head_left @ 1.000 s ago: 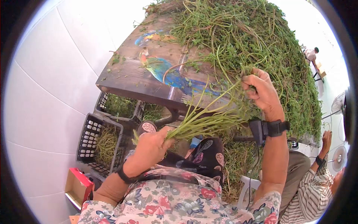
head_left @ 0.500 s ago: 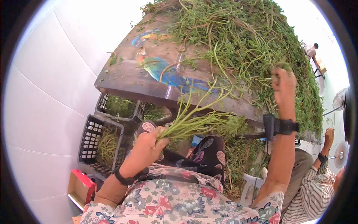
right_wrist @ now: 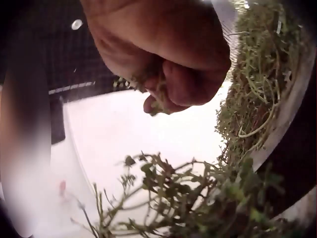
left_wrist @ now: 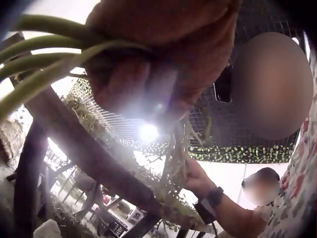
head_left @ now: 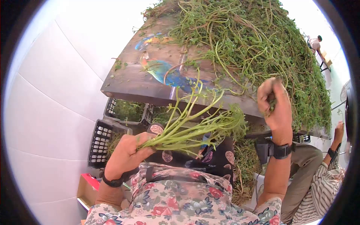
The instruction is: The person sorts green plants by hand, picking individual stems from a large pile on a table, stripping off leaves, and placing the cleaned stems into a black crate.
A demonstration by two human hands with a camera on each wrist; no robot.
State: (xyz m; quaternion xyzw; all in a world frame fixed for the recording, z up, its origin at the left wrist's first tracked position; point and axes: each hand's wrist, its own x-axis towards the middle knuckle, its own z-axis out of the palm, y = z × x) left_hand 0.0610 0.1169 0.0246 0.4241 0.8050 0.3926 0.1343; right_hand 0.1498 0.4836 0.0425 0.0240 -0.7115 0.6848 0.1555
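My left hand [head_left: 126,152] grips a bunch of green leafy stems [head_left: 183,129] by one end, over my lap. The stems fan out up and to the right, with leaves at the far end; in the left wrist view the stems [left_wrist: 37,62] run out past my curled fingers. My right hand [head_left: 277,105] is raised by the table's front edge, to the right of the bunch. Its curled fingers hold small green leaf scraps [right_wrist: 159,101], partly hidden by the fingers. Just beyond it lies a large heap of tangled greens [head_left: 255,48].
The dark table [head_left: 127,84] has a painted parrot [head_left: 161,71] on its top. Below it at left stand a black crate [head_left: 98,146] and another crate [head_left: 111,107] with greens. A red box [head_left: 88,183] is lower left. Someone in striped clothing [head_left: 322,183] sits at right.
My right hand left the bunch's leafy end, swung right over the heap, then came back down and nearer. The bunch and my left hand shifted left and lower in view.
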